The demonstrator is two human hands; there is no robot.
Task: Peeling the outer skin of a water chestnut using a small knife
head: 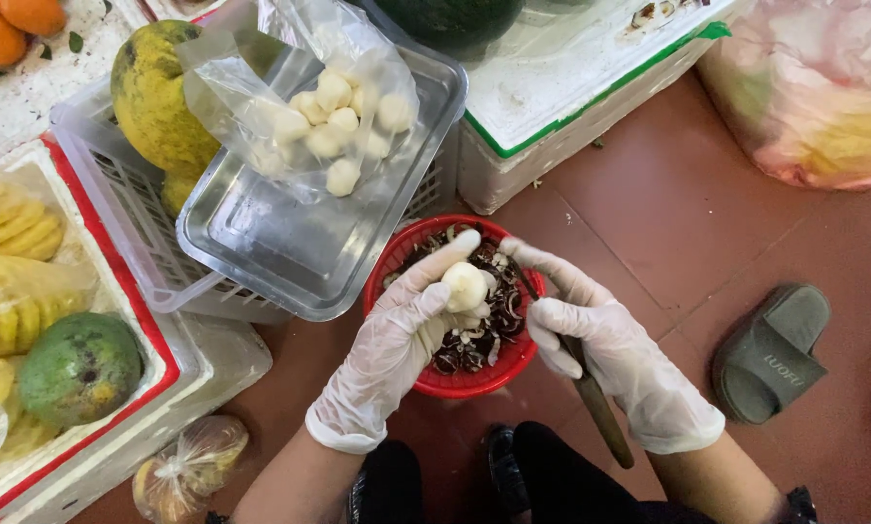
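My left hand (pixel 397 340), in a thin white glove, pinches a small peeled white bulb (pixel 466 284) between thumb and fingers. My right hand (pixel 600 340), also gloved, grips a knife with a brown wooden handle (pixel 600 412); its blade end lies against the bulb and is mostly hidden by the fingers. Both hands hover over a red plastic basket (pixel 426 374) filled with dark brown peelings (pixel 474 340). A clear plastic bag (pixel 309 107) holding several peeled white bulbs rests in a metal tray (pixel 290 252) just beyond the basket.
The tray sits on a white plastic crate (pixel 125 213) with a large yellow-green fruit (pixel 154 97). A red-rimmed box (pixel 154 369) at left holds sliced yellow fruit and a green mango (pixel 79 367). A white foam box (pixel 571 107), pink bag (pixel 814 87), grey slipper (pixel 770 349) stand right.
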